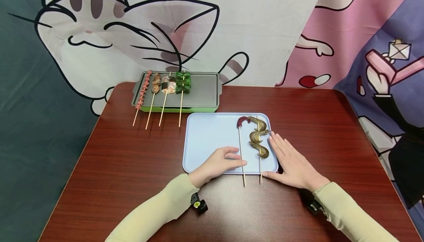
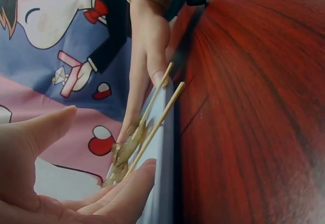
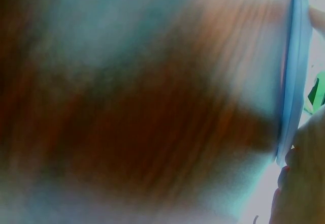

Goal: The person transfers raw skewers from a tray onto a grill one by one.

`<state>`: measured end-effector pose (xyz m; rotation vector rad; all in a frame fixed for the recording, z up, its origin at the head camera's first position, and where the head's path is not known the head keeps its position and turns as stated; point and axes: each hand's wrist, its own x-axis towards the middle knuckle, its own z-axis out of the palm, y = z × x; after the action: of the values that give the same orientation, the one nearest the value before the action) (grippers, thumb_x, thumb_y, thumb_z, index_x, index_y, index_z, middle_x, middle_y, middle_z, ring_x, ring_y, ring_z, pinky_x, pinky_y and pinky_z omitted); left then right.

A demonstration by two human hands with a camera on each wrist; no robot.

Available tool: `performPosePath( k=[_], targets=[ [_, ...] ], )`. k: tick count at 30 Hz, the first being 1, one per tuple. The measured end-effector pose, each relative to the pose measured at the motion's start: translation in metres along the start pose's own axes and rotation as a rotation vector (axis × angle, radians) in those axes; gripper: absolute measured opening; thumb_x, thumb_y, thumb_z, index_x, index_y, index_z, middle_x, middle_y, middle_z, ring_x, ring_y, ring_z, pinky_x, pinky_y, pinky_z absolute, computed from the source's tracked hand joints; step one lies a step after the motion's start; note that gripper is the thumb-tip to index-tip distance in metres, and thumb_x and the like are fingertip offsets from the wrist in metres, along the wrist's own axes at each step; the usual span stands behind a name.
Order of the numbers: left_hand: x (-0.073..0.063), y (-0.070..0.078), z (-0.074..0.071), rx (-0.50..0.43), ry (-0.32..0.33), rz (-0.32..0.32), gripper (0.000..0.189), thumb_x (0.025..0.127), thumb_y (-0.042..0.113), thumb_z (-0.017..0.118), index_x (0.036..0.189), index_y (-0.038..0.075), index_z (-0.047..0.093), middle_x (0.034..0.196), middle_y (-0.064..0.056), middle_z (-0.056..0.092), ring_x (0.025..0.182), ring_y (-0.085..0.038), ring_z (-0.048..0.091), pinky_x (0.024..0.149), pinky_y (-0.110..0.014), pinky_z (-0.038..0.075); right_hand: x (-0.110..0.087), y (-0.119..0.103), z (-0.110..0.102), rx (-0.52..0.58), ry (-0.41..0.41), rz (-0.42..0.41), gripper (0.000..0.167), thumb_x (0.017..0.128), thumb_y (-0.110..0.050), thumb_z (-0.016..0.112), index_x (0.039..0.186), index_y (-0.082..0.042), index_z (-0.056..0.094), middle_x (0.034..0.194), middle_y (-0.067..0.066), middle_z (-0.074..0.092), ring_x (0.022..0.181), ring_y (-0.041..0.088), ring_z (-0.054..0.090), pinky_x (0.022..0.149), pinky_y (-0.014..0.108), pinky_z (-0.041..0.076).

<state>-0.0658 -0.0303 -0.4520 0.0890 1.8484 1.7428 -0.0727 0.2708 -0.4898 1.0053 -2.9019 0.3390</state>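
A light blue tray (image 1: 212,135) holds two skewers side by side. One is a skewer with a dark red curled tentacle-like piece (image 1: 243,119) at its far end; to its right lies a shrimp skewer (image 1: 256,136) with three grey-brown shrimp. My left hand (image 1: 218,162) reaches over the tray from the left, thumb tip overlapping the tentacle skewer's stick; in the left wrist view its thumb (image 2: 56,127) and fingers stand apart. My right hand (image 1: 294,163) lies with straight fingers along the tray's right edge, thumb beside the lower end of the shrimp skewer's stick.
Behind the tray, at the back left, stands a green-sided grey grill plate (image 1: 205,87). Pink pieces, brown meat, a pale dark-edged piece and green pepper (image 1: 183,82) sit on skewers there, sticks overhanging the front. A cartoon-print cloth (image 1: 265,32) hangs behind the brown table (image 1: 149,168).
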Motion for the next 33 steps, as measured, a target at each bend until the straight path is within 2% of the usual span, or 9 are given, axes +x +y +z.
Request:
performPosePath(
  k=[9, 15, 21, 26, 33],
  targets=[
    [0.007, -0.003, 0.008, -0.098, -0.011, -0.028, 0.062, 0.093, 0.012, 0.075, 0.143, -0.011, 0.046, 0.113, -0.019, 0.070, 0.099, -0.029, 0.071, 0.087, -0.036, 0.060, 0.000, -0.001, -0.001, 0.000, -0.020, 0.019, 0.115, 0.084, -0.073, 0.066, 0.158, 0.005, 0.025, 0.166, 0.021, 0.018, 0.151, 0.037, 0.018, 0.122, 0.051, 0.021],
    [0.011, -0.004, 0.009, -0.118, -0.028, -0.043, 0.059, 0.094, 0.010, 0.073, 0.142, -0.013, 0.046, 0.106, -0.019, 0.072, 0.097, -0.035, 0.072, 0.086, -0.038, 0.061, 0.000, -0.001, -0.001, 0.004, -0.020, 0.022, 0.116, 0.083, -0.074, 0.066, 0.159, 0.004, 0.025, 0.166, 0.020, 0.018, 0.151, 0.036, 0.018, 0.121, 0.053, 0.023],
    [0.011, -0.006, 0.008, -0.142, -0.032, -0.041, 0.055, 0.093, 0.002, 0.072, 0.140, -0.013, 0.047, 0.096, -0.018, 0.073, 0.085, -0.029, 0.073, 0.080, -0.037, 0.062, 0.000, -0.001, 0.000, 0.003, -0.004, 0.007, 0.115, 0.083, -0.072, 0.067, 0.158, 0.005, 0.026, 0.165, 0.022, 0.020, 0.150, 0.039, 0.021, 0.122, 0.052, 0.022],
    [0.012, -0.007, 0.007, -0.178, -0.002, -0.034, 0.048, 0.092, -0.007, 0.070, 0.136, -0.013, 0.051, 0.090, -0.017, 0.072, 0.073, -0.021, 0.071, 0.073, -0.036, 0.063, 0.000, -0.001, 0.000, 0.005, -0.018, 0.020, 0.116, 0.083, -0.074, 0.066, 0.159, 0.004, 0.025, 0.166, 0.020, 0.017, 0.151, 0.036, 0.018, 0.123, 0.050, 0.020],
    [0.012, -0.008, 0.005, -0.191, 0.014, -0.037, 0.044, 0.091, -0.010, 0.069, 0.132, -0.012, 0.053, 0.090, -0.016, 0.070, 0.069, -0.019, 0.069, 0.071, -0.034, 0.064, 0.001, -0.001, 0.000, 0.001, -0.036, 0.027, 0.116, 0.083, -0.075, 0.065, 0.159, 0.003, 0.024, 0.167, 0.019, 0.016, 0.152, 0.035, 0.016, 0.124, 0.046, 0.017]
  ],
)
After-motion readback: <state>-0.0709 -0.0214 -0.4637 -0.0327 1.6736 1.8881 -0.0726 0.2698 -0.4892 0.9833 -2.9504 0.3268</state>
